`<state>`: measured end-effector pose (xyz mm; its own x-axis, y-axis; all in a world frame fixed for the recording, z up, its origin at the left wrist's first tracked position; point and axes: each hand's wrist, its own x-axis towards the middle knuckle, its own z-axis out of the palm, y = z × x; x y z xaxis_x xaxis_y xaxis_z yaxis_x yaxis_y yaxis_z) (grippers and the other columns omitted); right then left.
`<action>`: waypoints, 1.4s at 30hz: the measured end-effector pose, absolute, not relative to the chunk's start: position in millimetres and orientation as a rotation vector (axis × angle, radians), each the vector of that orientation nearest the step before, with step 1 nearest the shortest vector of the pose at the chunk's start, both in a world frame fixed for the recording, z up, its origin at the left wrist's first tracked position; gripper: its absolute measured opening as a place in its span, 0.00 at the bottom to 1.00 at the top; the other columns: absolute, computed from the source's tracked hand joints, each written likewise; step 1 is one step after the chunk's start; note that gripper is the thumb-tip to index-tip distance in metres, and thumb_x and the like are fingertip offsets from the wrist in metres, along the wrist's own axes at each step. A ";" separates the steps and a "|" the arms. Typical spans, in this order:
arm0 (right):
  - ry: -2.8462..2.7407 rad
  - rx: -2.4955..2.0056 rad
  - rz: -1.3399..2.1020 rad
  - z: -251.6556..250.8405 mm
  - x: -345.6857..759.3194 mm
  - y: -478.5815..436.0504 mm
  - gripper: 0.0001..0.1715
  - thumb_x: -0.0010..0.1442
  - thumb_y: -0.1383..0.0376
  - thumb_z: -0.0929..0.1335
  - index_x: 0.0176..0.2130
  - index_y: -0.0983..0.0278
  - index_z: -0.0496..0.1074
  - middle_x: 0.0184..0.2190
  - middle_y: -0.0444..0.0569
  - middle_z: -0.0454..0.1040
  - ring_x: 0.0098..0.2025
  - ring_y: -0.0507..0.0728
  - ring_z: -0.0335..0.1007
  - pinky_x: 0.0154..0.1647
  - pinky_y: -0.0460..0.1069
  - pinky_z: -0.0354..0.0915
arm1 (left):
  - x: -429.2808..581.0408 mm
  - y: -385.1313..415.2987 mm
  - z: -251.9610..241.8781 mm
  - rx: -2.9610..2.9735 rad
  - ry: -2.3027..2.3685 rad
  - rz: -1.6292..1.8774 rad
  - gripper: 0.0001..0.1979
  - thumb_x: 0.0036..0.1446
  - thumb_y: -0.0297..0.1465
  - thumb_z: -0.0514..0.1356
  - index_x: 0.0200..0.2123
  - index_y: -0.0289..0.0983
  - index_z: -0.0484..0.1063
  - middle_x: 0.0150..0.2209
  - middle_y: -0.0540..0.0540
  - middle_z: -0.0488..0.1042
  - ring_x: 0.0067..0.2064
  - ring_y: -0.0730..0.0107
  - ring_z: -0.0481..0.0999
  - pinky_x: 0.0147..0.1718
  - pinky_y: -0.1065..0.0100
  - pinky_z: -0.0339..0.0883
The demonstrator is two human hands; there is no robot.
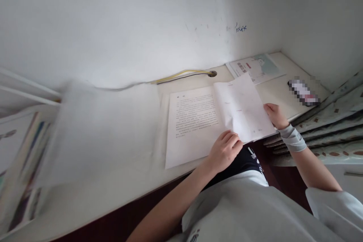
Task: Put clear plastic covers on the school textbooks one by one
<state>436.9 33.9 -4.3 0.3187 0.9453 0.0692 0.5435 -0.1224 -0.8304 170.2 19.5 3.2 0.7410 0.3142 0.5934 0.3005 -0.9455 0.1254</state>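
A mostly white sheet of paper (pixel 246 109) with a few small printed marks lies slightly buckled at the right of a text page. My left hand (pixel 225 150) has its fingers curled over the sheet's lower left edge. At the right edge, my right hand (pixel 275 115) is closed on the paper, a grey band around its wrist. The printed page (pixel 193 124), covered in lines of text, lies flat on the desk (pixel 107 200), partly under the sheet. Whether the two are joined cannot be made out.
A booklet (pixel 256 66) lies at the back right, and a phone (pixel 304 91) near the right end. Yellow and black cables (pixel 184 73) run to a hole by the wall. Blurred white paper (pixel 104 132) and upright books (pixel 31 151) are on the left; a curtain (pixel 331 121) hangs right.
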 end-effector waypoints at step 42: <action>-1.883 -1.903 -0.278 42.3 395.5 21.9 0.25 0.63 0.58 0.58 0.55 0.66 0.64 0.51 0.61 0.68 0.50 0.65 0.66 0.43 0.57 0.64 | 50.0 72.8 13.7 2.469 1.740 0.910 0.18 0.60 0.33 0.51 0.51 0.33 0.64 0.54 0.31 0.65 0.57 0.50 0.64 0.51 0.49 0.63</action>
<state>395.5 21.9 42.3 0.0500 0.8952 0.4429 0.9849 0.0294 -0.1706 50.0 72.8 13.7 0.2253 0.8597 0.4585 0.8671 -0.3915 0.3080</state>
